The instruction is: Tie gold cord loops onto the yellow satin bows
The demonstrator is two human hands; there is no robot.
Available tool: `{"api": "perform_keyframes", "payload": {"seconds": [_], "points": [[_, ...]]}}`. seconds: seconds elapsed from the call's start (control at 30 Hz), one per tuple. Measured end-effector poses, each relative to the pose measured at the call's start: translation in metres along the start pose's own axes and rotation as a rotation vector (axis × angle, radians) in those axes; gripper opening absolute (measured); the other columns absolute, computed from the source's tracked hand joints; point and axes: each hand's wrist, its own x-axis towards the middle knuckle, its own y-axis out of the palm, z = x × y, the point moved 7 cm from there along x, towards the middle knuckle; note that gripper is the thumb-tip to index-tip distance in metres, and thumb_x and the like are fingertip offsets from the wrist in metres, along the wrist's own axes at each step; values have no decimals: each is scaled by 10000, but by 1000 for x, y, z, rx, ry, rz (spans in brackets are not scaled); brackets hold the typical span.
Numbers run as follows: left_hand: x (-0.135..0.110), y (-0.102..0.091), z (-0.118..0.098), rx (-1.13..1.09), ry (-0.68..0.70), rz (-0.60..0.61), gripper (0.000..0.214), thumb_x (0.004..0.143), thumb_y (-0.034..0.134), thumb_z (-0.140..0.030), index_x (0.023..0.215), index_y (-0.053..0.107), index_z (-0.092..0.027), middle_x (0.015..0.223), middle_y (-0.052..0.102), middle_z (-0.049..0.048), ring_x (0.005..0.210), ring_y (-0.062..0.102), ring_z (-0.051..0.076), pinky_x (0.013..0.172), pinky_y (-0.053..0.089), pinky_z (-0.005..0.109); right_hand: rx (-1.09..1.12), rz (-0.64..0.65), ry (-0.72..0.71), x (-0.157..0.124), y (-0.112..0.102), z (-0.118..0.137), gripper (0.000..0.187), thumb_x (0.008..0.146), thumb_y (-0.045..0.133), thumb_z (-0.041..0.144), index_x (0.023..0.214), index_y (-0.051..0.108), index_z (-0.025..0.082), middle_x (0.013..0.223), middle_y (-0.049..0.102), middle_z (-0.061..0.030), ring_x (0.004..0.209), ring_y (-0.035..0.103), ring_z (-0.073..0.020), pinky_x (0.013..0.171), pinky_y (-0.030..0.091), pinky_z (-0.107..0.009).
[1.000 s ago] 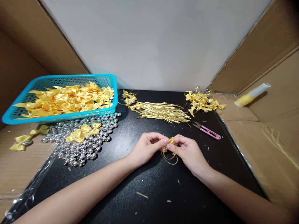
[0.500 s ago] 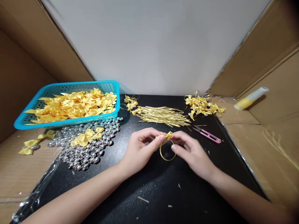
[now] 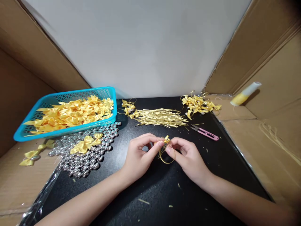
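Observation:
Over the black tabletop, my left hand [image 3: 141, 155] pinches a small yellow ribbon bow [image 3: 166, 139] between thumb and forefinger. A gold cord [image 3: 167, 163] hangs from the bow in a round loop. My right hand [image 3: 191, 160] is closed at the right side of that loop, its thumb and bent fingers on the cord close to the bow. The fingertips hide part of the bow and how the cord is fastened. Beyond the hands lies a bundle of cut gold cords [image 3: 162, 117]. Pink thread snips [image 3: 207, 134] rest to the right.
A blue basket [image 3: 112, 117] of yellow bows stands at the left. Silver beads [image 3: 80, 164] spread before it, with a few bows [image 3: 86, 144] on top. Finished-looking looped bows [image 3: 198, 105] pile at the back right. A white-and-yellow tube [image 3: 245, 94] lies on cardboard at the right.
My right thumb has shifted left across the cord loop, nearer the bow. The bow has tilted slightly between my fingers. The whole view has shifted a little.

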Motion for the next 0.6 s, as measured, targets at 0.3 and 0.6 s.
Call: {"api": "perform_keyframes", "payload": {"seconds": [0.3,0.6], "points": [[-5,4,9,-98,-104,22,140,847,661,-242,745,730,-176,797,739,46,714,656,157,641,496,244,57,100,34,1,9,-6,242,794,689,429,753,686,191,776,669,-24,774,599,-175,750,470,-321],[0,-4,32,-378,-363,-96,192,791,728,-356,772,722,-165,679,668,-3,592,541,89,535,438,179,-423,439,-297,-9,24,14,106,812,705,216,708,721,227,738,709,-2,751,606,-164,778,445,-336]]}}
